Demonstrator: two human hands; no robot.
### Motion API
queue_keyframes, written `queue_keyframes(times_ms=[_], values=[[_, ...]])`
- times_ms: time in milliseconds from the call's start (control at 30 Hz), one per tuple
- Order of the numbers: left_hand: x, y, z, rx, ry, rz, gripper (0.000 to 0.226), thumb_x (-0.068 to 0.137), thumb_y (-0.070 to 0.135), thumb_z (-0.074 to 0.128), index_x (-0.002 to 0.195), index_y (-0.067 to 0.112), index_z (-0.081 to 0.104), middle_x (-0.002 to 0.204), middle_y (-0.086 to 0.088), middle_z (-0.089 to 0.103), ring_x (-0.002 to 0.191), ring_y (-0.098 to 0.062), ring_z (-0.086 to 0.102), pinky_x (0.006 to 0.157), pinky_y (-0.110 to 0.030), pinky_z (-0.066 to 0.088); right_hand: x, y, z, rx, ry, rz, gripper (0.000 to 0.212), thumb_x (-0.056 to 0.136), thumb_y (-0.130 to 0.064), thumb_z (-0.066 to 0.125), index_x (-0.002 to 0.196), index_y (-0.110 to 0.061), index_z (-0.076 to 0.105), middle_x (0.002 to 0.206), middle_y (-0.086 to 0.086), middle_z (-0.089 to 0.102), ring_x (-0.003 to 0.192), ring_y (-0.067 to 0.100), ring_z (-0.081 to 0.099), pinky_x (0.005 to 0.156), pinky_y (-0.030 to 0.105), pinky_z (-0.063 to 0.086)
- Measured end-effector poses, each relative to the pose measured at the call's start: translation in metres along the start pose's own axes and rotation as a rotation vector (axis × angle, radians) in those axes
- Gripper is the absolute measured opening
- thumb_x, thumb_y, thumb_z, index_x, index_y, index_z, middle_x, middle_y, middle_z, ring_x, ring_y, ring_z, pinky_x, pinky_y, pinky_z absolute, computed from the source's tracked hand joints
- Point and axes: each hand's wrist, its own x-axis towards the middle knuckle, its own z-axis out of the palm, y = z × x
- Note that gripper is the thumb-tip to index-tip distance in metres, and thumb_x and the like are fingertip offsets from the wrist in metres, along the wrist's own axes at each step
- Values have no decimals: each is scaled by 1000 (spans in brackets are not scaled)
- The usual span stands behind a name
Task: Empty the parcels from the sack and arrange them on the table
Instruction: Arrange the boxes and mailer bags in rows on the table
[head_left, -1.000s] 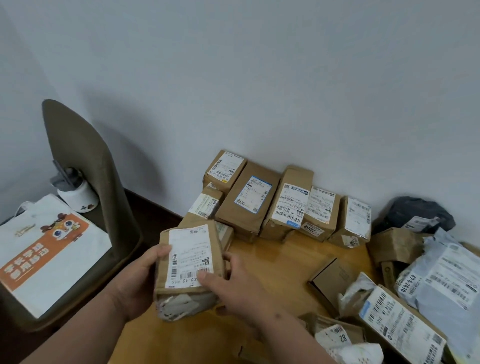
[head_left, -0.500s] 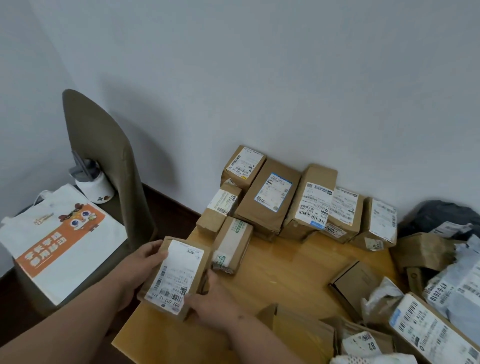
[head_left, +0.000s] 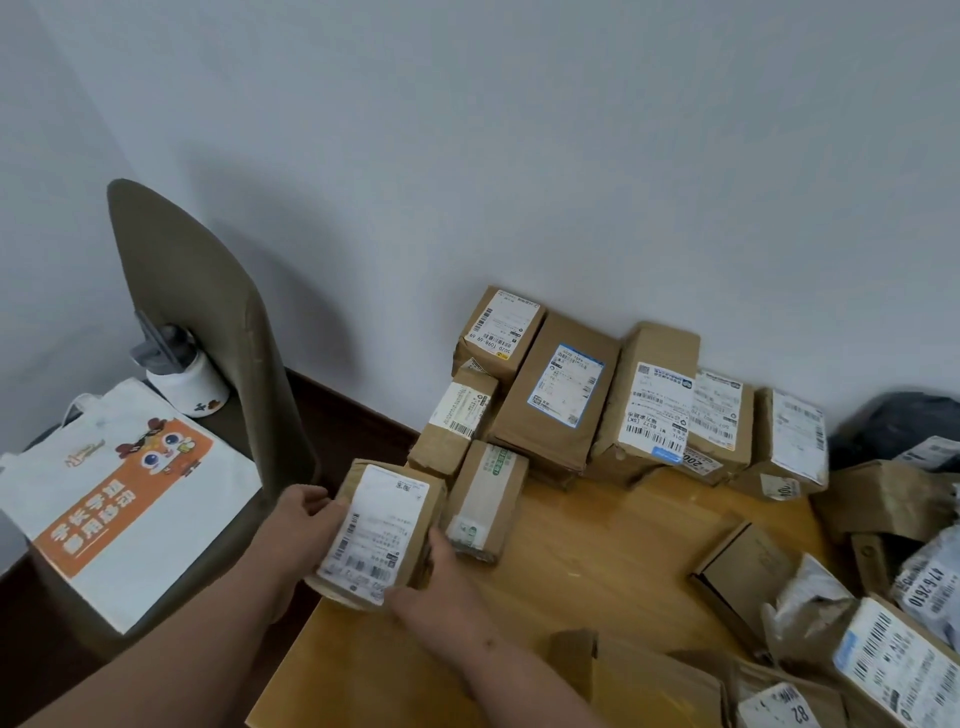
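The person's left hand (head_left: 306, 525) and right hand (head_left: 441, 597) both gripped a brown cardboard parcel with a big white label (head_left: 376, 535). The left hand pressed its left side, and the right hand held its near right corner. Half a second before, this parcel was still nearer to the person, at the table's near left corner. Now it had gone farther in and lay on the light wooden table (head_left: 597, 561), just beside a small brown box with a green and white label (head_left: 485, 501). The two looked as if they touched.

Behind them stood a little brown box with a long white label (head_left: 457, 421). Farther back, a row of brown parcels (head_left: 623, 400) leaned on the pale wall (head_left: 519, 156), just as before.

On the right lay a messy pile of brown boxes and grey bags (head_left: 857, 597), not yet put in order.

To the left, off the table, was a dark olive chair (head_left: 208, 322). On its seat lay a white cloth bag with an orange picture (head_left: 119, 499) and a small white bottle with a grey lid (head_left: 182, 374).
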Motion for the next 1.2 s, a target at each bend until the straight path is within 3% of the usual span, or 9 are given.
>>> queue_keyframes(times_ms=[100, 333, 467, 600, 667, 733, 933, 1100, 1200], values=[[8, -2, 5, 13, -95, -1, 41, 96, 31, 57, 135, 20, 47, 119, -3, 63, 96, -20, 66, 83, -41, 57, 6, 0, -1, -32, 68, 47, 72, 91, -24, 67, 151, -28, 26, 145, -6, 45, 129, 12, 45, 98, 21, 40], [19, -4, 12, 74, -151, 84, 48, 95, 28, 59, 140, 26, 43, 132, -2, 58, 104, -20, 64, 91, -45, 55, 9, -1, -9, -86, 73, 106, 71, 95, -24, 63, 152, -24, 22, 149, -4, 44, 134, 15, 44, 104, 25, 40], [22, -2, 16, 98, -142, 104, 59, 94, 35, 60, 147, 25, 34, 145, -5, 47, 113, -23, 58, 89, -39, 52, 1, -9, -21, -204, 61, 92, 58, 95, -30, 62, 146, -20, 36, 145, -4, 48, 127, 13, 49, 89, 17, 40], [25, 2, 17, 216, -22, 177, 69, 89, 46, 62, 148, 27, 32, 151, -7, 40, 131, -32, 46, 102, -54, 44, -18, -18, -50, -350, 122, -36, 51, 94, -37, 61, 141, -25, 44, 139, -5, 53, 108, 7, 51, 72, 10, 42], [24, 12, 21, 341, 86, 282, 69, 86, 51, 63, 145, 27, 36, 148, -5, 45, 131, -31, 46, 103, -61, 40, -31, -19, -75, -514, 177, -67, 71, 87, -47, 67, 148, -31, 34, 147, -5, 44, 127, 14, 47, 93, 24, 47], [19, 28, 32, 434, 169, 404, 68, 85, 51, 64, 143, 27, 41, 144, -2, 49, 131, -28, 46, 104, -61, 38, -44, -17, -104, -827, 110, 19, 97, 75, -58, 73, 153, -38, 19, 158, -5, 26, 143, 22, 29, 113, 45, 34], [-7, 60, 81, 469, 98, 584, 62, 83, 53, 62, 138, 32, 44, 136, 4, 53, 124, -21, 49, 101, -53, 42, -69, 16, -116, -1287, -247, 256, 111, 77, -54, 75, 154, -41, -4, 164, 5, 6, 148, 37, 10, 116, 64, 1], [-27, 61, 111, 668, 22, 609, 57, 87, 45, 61, 139, 32, 41, 136, 4, 49, 128, -22, 43, 107, -52, 34, -72, 38, -115, -1171, -173, 195, 110, 78, -55, 71, 154, -38, -6, 162, 6, 10, 148, 36, 12, 117, 61, -1], [-31, 58, 113, 795, 37, 607, 50, 92, 44, 53, 139, 30, 42, 137, 4, 48, 131, -20, 39, 110, -50, 27, -68, 24, -128, -868, -83, 133, 93, 84, -63, 61, 155, -33, 9, 162, 4, 14, 148, 30, 15, 119, 52, 14]])
